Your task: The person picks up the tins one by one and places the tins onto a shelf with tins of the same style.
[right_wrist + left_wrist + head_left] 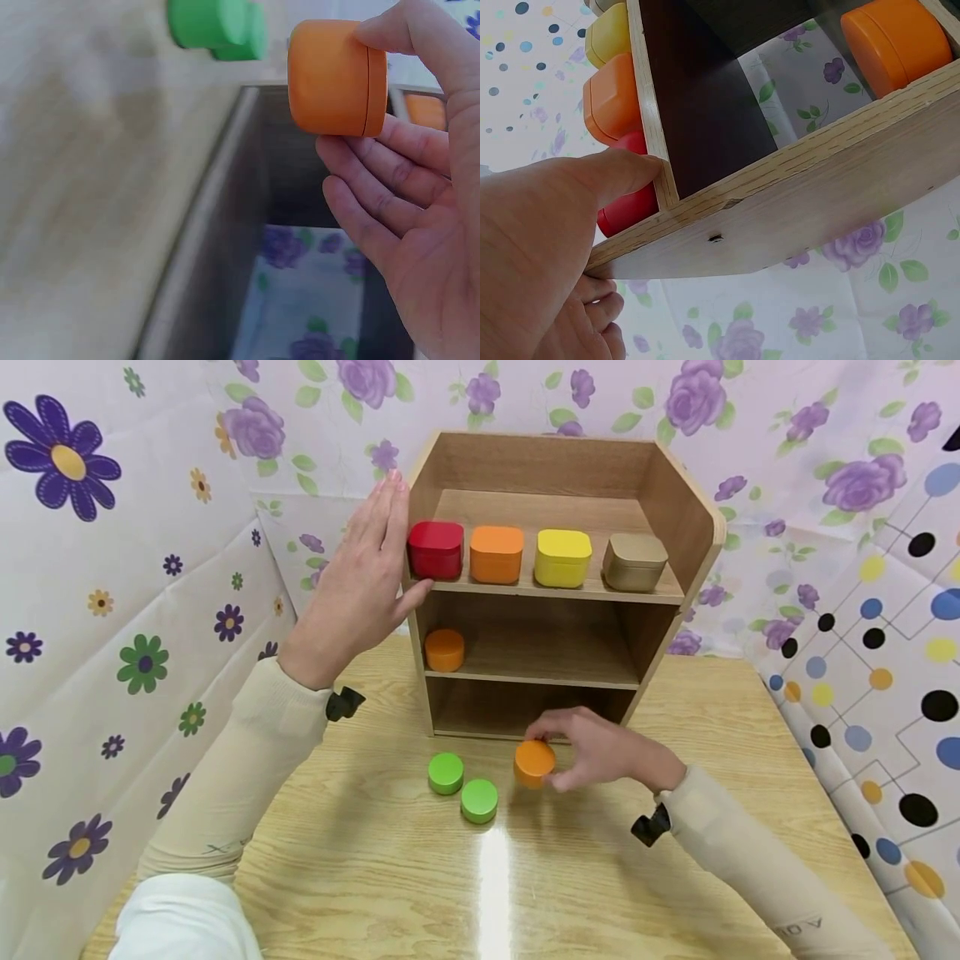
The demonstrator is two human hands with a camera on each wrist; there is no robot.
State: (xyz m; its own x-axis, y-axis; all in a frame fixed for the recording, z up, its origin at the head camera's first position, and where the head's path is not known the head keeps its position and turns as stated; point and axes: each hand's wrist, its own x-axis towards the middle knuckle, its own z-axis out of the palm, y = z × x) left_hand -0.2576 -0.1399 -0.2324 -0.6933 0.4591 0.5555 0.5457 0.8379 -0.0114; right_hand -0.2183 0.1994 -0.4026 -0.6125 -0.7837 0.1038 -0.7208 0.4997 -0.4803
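My left hand [352, 577] holds the left side of a small wooden shelf unit [540, 464]. Its thumb lies over the front edge beside a red box [437, 550], and its other fingers run along the outer side. With thumb and fingers, my right hand [600, 747] grips a round orange container [334, 79] in front of the lowest compartment, its lid seam showing in the right wrist view. Two round green containers [446, 774] stand on the table left of that hand. Another round orange container [445, 650] sits at the left of the middle compartment.
Along the top shelf stand an orange box [497, 554], a yellow box [562, 558] and a gold box [634, 562], right of the red one. The unit stands on a wooden table [375, 877] enclosed by patterned cloth [840, 427].
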